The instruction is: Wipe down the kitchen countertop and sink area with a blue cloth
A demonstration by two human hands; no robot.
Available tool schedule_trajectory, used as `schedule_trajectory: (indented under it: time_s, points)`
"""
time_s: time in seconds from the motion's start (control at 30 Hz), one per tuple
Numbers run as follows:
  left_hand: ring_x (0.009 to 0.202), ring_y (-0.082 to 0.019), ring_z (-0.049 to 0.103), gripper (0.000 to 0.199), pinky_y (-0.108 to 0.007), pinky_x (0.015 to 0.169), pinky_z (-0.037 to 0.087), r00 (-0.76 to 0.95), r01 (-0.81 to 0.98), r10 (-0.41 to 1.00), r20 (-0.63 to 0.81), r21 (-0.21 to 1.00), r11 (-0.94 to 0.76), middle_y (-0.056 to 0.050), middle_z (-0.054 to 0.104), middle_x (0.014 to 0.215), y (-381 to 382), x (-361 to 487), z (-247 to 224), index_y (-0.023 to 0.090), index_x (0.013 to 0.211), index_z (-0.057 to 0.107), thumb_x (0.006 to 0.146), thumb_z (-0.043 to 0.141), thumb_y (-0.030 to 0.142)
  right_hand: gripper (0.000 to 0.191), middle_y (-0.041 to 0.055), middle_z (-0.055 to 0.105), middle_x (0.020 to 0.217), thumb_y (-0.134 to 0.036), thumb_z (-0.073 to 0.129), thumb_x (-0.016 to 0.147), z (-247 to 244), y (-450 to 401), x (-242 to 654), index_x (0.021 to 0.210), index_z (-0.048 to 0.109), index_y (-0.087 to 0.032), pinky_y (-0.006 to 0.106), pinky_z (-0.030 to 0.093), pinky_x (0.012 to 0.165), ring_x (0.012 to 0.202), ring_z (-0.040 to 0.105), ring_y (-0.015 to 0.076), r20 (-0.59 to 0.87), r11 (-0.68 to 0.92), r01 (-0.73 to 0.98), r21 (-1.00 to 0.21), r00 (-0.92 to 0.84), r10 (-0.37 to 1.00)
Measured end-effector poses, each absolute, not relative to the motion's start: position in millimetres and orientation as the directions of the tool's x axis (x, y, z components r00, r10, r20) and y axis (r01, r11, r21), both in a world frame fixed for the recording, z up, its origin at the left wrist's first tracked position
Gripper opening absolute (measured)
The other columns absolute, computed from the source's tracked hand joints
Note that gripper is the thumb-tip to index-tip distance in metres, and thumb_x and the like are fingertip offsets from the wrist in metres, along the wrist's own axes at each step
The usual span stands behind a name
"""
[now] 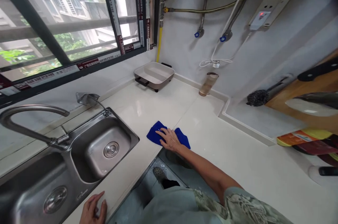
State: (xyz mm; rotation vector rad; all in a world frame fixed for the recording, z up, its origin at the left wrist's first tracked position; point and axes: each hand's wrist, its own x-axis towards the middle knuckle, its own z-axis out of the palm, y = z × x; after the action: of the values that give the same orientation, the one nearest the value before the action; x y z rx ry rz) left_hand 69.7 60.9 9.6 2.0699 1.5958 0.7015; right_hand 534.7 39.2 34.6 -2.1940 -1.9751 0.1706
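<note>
My right hand [170, 139] lies palm down on a blue cloth [156, 134] near the inner corner of the white countertop [237, 153]. Its fingers are spread over the fabric, and parts of the cloth show on both sides of the hand. At the bottom left, my left hand [93, 210] rests at the counter strip in front of the sink, holding nothing. Its fingers are loosely bent, with the thumb apart. Beside it is the double steel sink [133, 139].
A shallow electric pan [154, 74] stands in the back corner. A brownish clear cup [208, 84] is by the wall. The faucet [34, 107] arches over the sink. At right are a black scrubber [257, 98], a wooden board [298, 93] and colourful packets [303, 137].
</note>
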Motion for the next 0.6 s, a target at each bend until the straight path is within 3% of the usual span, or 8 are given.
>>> schedule_trajectory:
  time_s: [0.13,0.23,0.43,0.6]
  points:
    - [0.056,-0.010,0.054,0.043,-0.027,0.060,0.054,0.190,0.759,0.971,0.145,0.606,-0.239,-0.005,0.064,0.103,58.1,67.9,12.4,0.023,0.103,0.072,0.081,0.052,0.055,0.045,0.0072,0.049,0.137,-0.032,0.042,0.096,27.3,6.8,545.1,0.141,0.048,-0.030,0.038,0.034,0.098,0.114,0.044,0.0235,0.034,0.032,0.973,-0.230,-0.025,0.999]
    - [0.056,-0.010,0.054,0.041,-0.027,0.061,0.053,0.165,0.760,0.971,0.174,0.605,-0.237,-0.005,0.065,0.103,56.0,68.0,10.1,0.023,0.102,0.072,0.082,0.050,0.052,0.045,0.0107,0.050,0.134,-0.025,0.048,0.091,18.8,-27.6,550.3,0.135,0.054,-0.026,0.042,0.035,0.094,0.112,0.043,0.0267,0.022,0.092,0.984,-0.150,-0.089,0.996]
    - [0.058,-0.010,0.054,0.038,-0.029,0.065,0.053,0.174,0.734,0.956,0.238,0.616,-0.287,-0.005,0.065,0.102,55.6,67.6,4.3,0.024,0.101,0.071,0.083,0.050,0.049,0.037,0.0103,0.038,0.152,-0.021,0.062,0.081,9.9,-76.0,543.0,0.117,0.064,-0.023,0.050,0.037,0.094,0.121,0.040,0.0342,-0.045,0.095,0.995,0.030,-0.094,0.995]
    - [0.060,-0.010,0.053,0.040,-0.030,0.065,0.053,0.177,0.710,0.953,0.247,0.639,-0.297,-0.006,0.063,0.105,57.0,66.6,-2.9,0.022,0.101,0.071,0.083,0.049,0.050,0.047,0.0002,0.023,0.161,-0.014,0.064,0.076,10.5,-148.6,548.7,0.121,0.063,-0.027,0.065,0.024,0.111,0.144,0.015,0.0398,-0.033,0.118,0.990,0.076,-0.116,0.993]
